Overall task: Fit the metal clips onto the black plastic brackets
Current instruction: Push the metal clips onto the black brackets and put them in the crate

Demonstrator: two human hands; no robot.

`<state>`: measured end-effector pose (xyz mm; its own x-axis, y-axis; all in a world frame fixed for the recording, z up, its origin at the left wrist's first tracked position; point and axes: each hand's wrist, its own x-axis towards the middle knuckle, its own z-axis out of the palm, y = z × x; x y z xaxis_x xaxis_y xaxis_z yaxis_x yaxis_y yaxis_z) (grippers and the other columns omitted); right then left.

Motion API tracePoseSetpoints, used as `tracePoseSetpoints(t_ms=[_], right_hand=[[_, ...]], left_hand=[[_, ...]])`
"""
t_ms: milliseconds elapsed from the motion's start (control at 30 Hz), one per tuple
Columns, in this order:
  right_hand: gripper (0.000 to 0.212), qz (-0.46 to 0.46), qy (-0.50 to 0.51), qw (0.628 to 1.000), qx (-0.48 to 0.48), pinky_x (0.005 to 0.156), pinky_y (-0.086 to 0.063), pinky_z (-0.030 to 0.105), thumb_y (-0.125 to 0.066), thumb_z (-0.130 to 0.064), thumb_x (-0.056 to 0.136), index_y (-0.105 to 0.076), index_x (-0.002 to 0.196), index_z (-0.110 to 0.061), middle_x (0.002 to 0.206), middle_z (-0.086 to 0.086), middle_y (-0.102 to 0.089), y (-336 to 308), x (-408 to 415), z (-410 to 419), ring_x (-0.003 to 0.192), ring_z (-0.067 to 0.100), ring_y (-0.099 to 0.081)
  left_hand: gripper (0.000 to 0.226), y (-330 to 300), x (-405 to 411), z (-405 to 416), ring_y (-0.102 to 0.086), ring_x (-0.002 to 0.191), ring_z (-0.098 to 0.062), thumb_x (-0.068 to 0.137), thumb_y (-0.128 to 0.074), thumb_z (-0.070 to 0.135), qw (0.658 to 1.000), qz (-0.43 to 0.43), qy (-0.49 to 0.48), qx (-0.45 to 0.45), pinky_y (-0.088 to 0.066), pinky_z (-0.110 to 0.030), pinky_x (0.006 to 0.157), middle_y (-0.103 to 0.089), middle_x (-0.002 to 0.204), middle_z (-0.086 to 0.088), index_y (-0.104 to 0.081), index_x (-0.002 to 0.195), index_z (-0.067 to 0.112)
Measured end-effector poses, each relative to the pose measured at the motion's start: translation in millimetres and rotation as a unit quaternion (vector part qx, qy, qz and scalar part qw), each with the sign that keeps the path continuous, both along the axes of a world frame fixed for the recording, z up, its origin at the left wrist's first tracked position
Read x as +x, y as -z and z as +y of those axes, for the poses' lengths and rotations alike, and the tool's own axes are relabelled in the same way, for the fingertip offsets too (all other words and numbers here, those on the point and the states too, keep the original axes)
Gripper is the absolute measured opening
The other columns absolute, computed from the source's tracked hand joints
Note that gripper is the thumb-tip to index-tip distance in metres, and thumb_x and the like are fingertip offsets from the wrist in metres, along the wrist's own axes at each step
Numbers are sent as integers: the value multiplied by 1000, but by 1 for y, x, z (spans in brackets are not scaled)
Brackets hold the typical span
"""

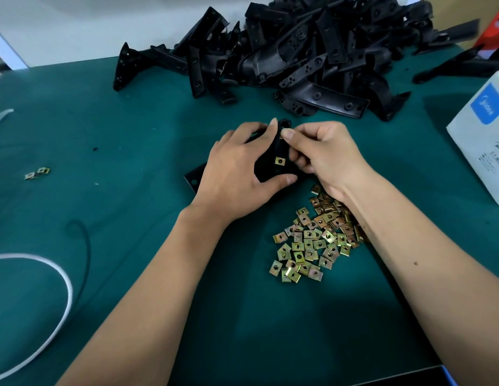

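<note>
A heap of brackets (307,51) is piled on the desk (131,129) at the upper centre of the frame. A spread of clips (312,240) is laid at lower centre. Between them, one bracket (280,151) is held by both hands. A box (485,140) is set at right, a cable (58,310) at lower left.

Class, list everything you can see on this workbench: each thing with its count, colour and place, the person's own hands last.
Table mat: one, teal, under everything.
Bracket pile: many, black, far centre.
Held bracket: one, black, between both hands, one clip fitted.
Loose clips: many, brass-coloured, near right, partly under the right forearm.
Stray clips: two, brass-coloured, left.
Box: one, white with blue label, right edge.
Cable: one, white, near left.
Left hand: grips held bracket.
Right hand: pinches at the bracket's top.
</note>
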<state>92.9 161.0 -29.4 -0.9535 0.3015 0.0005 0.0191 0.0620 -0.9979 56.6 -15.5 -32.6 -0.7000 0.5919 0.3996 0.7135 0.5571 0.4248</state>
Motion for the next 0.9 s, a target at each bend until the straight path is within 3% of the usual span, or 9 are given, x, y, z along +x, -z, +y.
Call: tracePoseSetpoints(t_ms=[133,267,367,433,533,633,733,800,900], right_hand=[[29,-1,1,1000,-21,41,-31,15,-66,-18,101,-68,73,-10,54,-2,-53,0,0,1,47,8,-41],[34,-11,31,999,25,50,-37,23,-68,-24,100,-69,80,4,55,-2,-53,2,-4,1,51,9,-42],[32,-16,57,998,2,50,-37,23,-67,-27,100,-73,69,-16,57,-5,-53,0,-4,1,52,8,-45],[36,-10,82,996,-34,48,-40,22,-64,-27,102,-71,66,-22,63,-4,-59,-1,-4,3,55,9,-52],[33,1,83,995,-54,71,-52,40,-58,-28,105,-68,76,-20,81,3,-67,-2,-3,3,77,20,-64],[33,4,76,997,10,61,-54,40,-66,-34,99,-63,90,-2,81,12,-63,-8,1,-1,66,24,-64],[34,10,111,987,113,48,-56,35,-74,-30,92,-62,104,0,85,12,-72,-26,11,0,56,17,-71],[30,40,153,972,171,54,-61,45,-72,-28,94,-60,100,-1,87,15,-73,-45,27,10,60,18,-73],[24,106,232,941,222,67,-59,54,-68,-26,94,-55,87,-7,84,15,-70,-74,63,40,76,32,-72]], left_hand=[[93,2,0,3,-52,130,-28,78,-67,67,1000,4,-11,3,-44,-49,108,-53,144,-3,-45,155,19],[96,1,1,7,-52,129,-26,83,-56,80,999,5,-34,-42,-45,-46,107,-54,145,-2,-41,158,22],[90,-4,0,-3,-58,118,-25,85,-44,84,997,11,-65,-40,-50,-43,97,-62,131,0,-46,154,27],[76,-3,-3,-13,-61,113,-26,92,-45,74,996,-5,-88,-9,-53,-42,92,-66,122,-3,-53,149,25],[45,1,-6,-17,-64,105,-27,94,-66,41,994,-24,-102,9,-54,-44,88,-69,115,-3,-66,134,20],[38,-1,-5,-14,-62,95,-25,86,-76,23,996,-42,-79,13,-53,-45,84,-67,105,-1,-71,124,20],[40,-8,1,-7,-62,94,-21,82,-80,19,996,-21,-53,75,-53,-39,87,-67,104,-1,-72,121,17],[43,-17,11,9,-61,95,-17,83,-79,22,993,14,-33,117,-49,-28,87,-67,106,-1,-71,124,14],[45,-38,32,50,-60,98,-10,87,-73,27,985,23,20,171,-46,-18,88,-68,111,1,-69,128,12]])
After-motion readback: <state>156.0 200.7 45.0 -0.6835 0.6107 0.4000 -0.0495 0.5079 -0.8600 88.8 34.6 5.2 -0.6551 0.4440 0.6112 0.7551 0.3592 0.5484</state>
